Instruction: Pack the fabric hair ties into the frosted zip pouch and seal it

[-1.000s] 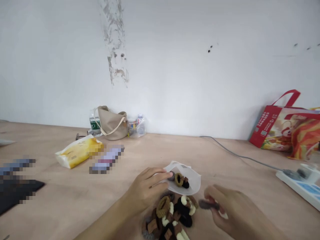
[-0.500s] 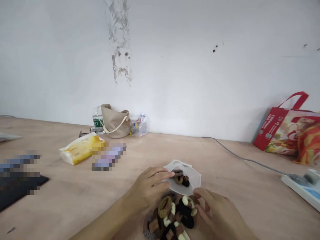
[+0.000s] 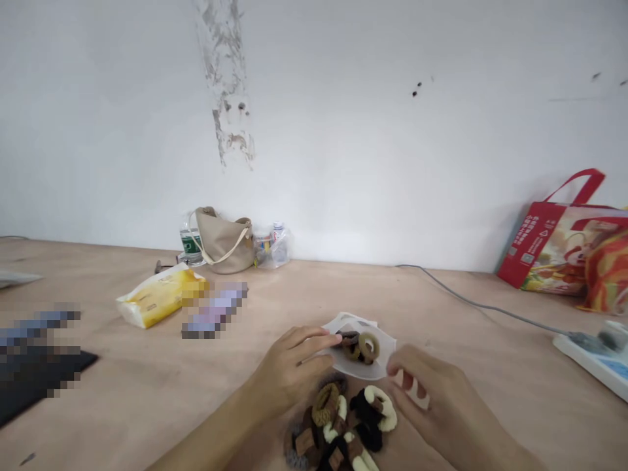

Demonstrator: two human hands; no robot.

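White wrapping (image 3: 386, 350) on bench (image 3: 441, 314), hair ties (image 3: 362, 350) on it. Left hand (image 3: 292, 363) at wrapping's left edge; right hand (image 3: 436, 389) just right of wrapping, fingers parted. Tie pile (image 3: 336, 429) in front of wrapping.

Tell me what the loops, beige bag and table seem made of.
Loops: probably soft cloth or knit, matte; their surfaces look fuzzy and bumpy.
Beige bag: perhaps leather or imitation leather, low sheen; its sides look smooth.
Table: likely wood or wood-look sheet, dull; its brown top is unevenly toned.
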